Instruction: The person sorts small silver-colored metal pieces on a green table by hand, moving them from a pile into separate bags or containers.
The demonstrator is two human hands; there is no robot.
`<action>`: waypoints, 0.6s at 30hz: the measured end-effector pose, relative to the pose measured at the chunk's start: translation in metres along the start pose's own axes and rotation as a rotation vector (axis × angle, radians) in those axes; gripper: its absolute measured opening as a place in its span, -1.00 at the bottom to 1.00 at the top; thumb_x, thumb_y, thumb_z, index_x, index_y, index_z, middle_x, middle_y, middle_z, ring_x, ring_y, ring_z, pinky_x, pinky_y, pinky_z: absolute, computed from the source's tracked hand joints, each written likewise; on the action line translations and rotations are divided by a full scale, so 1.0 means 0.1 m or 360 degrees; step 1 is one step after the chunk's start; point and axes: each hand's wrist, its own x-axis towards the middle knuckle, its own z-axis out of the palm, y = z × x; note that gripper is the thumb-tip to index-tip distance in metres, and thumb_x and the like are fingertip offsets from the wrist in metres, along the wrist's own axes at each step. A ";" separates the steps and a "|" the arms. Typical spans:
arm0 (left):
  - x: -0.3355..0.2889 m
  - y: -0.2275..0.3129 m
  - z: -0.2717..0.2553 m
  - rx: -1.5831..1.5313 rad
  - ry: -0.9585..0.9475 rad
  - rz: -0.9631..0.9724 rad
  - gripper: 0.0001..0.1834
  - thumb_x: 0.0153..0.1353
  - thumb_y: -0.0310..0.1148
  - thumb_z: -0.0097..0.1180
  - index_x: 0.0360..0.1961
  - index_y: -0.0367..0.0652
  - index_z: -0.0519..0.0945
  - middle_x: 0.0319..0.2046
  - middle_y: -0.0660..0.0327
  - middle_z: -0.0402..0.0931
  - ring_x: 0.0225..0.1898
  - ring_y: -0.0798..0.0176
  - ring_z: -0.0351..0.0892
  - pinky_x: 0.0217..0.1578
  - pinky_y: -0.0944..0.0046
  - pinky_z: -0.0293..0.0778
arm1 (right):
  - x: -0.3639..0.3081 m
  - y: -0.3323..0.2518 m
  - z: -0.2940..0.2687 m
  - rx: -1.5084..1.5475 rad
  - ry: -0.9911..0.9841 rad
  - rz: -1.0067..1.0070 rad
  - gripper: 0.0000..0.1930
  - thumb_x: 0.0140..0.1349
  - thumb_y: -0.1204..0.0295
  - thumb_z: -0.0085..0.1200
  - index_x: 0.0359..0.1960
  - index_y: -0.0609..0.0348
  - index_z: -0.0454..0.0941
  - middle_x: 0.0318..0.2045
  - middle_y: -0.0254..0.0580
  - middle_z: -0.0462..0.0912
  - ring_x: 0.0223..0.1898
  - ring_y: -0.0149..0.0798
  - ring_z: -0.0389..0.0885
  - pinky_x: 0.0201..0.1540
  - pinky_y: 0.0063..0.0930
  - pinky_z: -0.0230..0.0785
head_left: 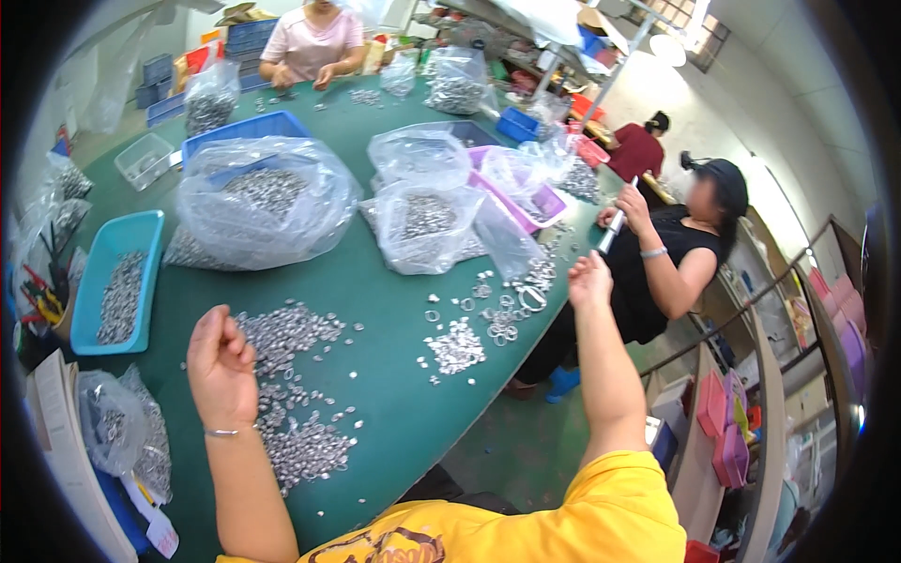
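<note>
Metal rings (296, 394), small, light, hard and likely slippery, lie heaped on the green bench (375, 291) just beside the left hand (221, 368). Best pinched singly by the rim. Both hands hover loosely curled; the right hand (589, 280) seems empty, the left's grip is unclear.

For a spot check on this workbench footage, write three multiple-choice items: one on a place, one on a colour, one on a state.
1. Where does the turquoise tray of small metal parts sit on the green table?
A. By the person's left edge
B. At the far end
C. In the middle

2. What colour is the wearer's sleeve?
A. Pink
B. Yellow
C. Black

3. How is the left hand held?
A. Flat on the table
B. Gripping a plastic bag
C. Raised with fingers curled, above the loose metal rings

Answers:
1. A, the tray lies at the left edge of the table, beside the big clear bag.
2. B, the sleeve on the arm behind the right hand is yellow.
3. C, the fingers fold toward the palm and no bag is in its grip.
</note>
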 end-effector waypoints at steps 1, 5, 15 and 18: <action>0.02 0.01 -0.04 -0.0006 0.0005 0.0016 -0.84 0.22 -0.35 0.00 -0.27 -0.22 0.49 -0.56 0.36 0.35 -0.57 0.51 0.26 -0.60 0.50 0.18 | -0.09 0.04 0.11 -0.0063 -0.0019 0.0037 -0.80 0.21 0.28 -0.01 -0.48 0.10 0.38 -0.61 -0.34 0.41 -0.61 -0.40 0.34 -0.56 -0.53 0.26; 0.03 -0.01 -0.08 -0.0033 0.0032 0.0017 -0.83 0.23 -0.36 -0.02 -0.25 -0.22 0.48 -0.53 0.35 0.35 -0.56 0.52 0.26 -0.60 0.50 0.18 | -0.70 0.22 0.54 -0.0389 -0.0322 0.0250 -0.83 0.15 0.28 0.06 -0.39 0.08 0.44 -0.62 -0.42 0.39 -0.63 -0.47 0.30 -0.59 -0.56 0.18; -0.05 -0.06 0.05 0.0011 0.0002 0.0048 -0.84 0.23 -0.35 -0.01 -0.27 -0.22 0.48 -0.56 0.36 0.33 -0.57 0.53 0.24 -0.60 0.52 0.17 | -2.60 0.63 1.13 -0.0205 -0.1848 0.0346 -0.89 0.18 0.47 0.01 -0.33 0.25 0.51 -0.54 -0.36 0.45 -0.54 -0.49 0.34 -0.50 -0.62 0.20; -0.11 -0.03 0.11 0.0015 -0.0015 0.0074 -0.85 0.24 -0.35 -0.03 -0.27 -0.21 0.48 -0.56 0.36 0.32 -0.58 0.54 0.23 -0.60 0.52 0.17 | -2.76 0.50 1.23 0.0461 -0.2131 0.0439 -0.82 0.17 0.36 0.02 -0.42 0.26 0.49 -0.56 -0.30 0.42 -0.55 -0.41 0.30 -0.53 -0.56 0.13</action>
